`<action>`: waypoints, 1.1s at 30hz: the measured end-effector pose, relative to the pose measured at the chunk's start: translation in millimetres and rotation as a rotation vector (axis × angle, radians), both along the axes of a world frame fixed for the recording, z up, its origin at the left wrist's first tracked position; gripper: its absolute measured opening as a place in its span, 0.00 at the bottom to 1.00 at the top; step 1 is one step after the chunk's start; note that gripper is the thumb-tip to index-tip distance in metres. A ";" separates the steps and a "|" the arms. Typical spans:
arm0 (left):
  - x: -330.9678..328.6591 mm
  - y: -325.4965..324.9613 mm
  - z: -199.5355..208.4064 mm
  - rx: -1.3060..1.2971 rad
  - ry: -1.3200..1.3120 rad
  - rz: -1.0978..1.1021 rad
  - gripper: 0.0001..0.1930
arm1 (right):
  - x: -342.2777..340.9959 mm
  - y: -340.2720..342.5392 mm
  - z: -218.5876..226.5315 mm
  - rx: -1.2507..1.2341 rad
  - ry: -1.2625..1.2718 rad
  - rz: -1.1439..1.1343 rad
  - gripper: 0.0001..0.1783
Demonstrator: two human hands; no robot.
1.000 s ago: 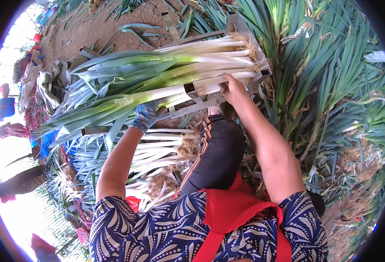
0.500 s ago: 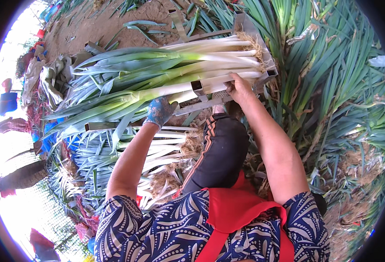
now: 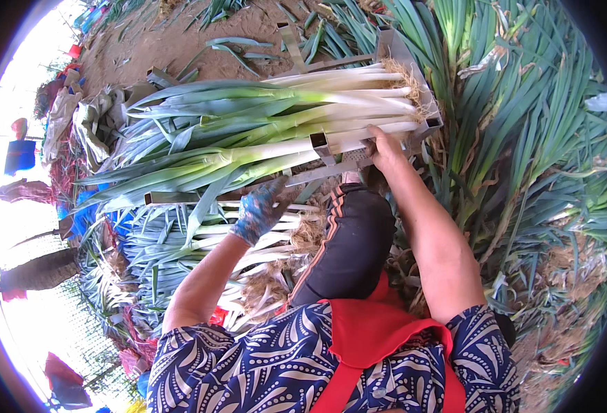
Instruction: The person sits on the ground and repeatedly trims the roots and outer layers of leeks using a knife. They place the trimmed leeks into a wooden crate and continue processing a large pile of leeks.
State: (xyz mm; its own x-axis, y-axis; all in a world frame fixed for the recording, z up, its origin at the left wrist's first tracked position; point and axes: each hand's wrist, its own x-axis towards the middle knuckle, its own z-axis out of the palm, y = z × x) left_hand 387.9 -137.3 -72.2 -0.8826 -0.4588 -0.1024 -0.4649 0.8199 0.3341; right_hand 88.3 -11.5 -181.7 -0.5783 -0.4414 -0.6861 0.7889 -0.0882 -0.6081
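At two o'clock from the picture's centre, the person's right hand [image 3: 387,151] touched the white shank of the nearest leek, bare fingers bent in against it; most were hidden, so whether they pinched the stalk could not be told. Just toward nine o'clock, the left hand [image 3: 258,210], in a patterned blue glove, held nothing, its fingers loosely spread below the leaves.

Between ten and one o'clock lay the bundle of leeks [image 3: 276,131], resting in a metal rack [image 3: 424,86], its roots near the end plate at one o'clock, its green tops trailing out toward ten. A square-tube post [image 3: 322,148] stood at the near side, around twelve.

The likeliest trouble was the near stalks slipping over that low side, should the rack tilt or the right hand pull toward the body. Long leaves could also snag and tear on the tube's open end, and a hard push might bruise a shank.

Farther out, more leeks [image 3: 179,255] lay at eight o'clock, a dark-trousered knee [image 3: 355,241] stood at four, and a tall leek pile [image 3: 496,138] filled two to three.
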 end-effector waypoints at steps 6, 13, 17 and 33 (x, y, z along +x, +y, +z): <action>-22.9 -60.5 38.3 -0.495 0.027 -0.021 0.28 | -1.9 -3.8 1.4 0.007 -0.004 0.030 0.11; -2.8 -53.9 3.4 -0.442 0.264 -0.044 0.25 | -4.3 -1.6 -2.3 0.033 0.015 0.073 0.13; 2.2 -55.2 -21.8 -0.484 0.338 -0.067 0.22 | -5.6 -1.6 -4.4 0.058 0.008 0.118 0.13; 6.4 -66.9 -50.8 -0.550 0.317 -0.106 0.22 | 27.5 18.9 12.4 0.406 0.472 0.061 0.19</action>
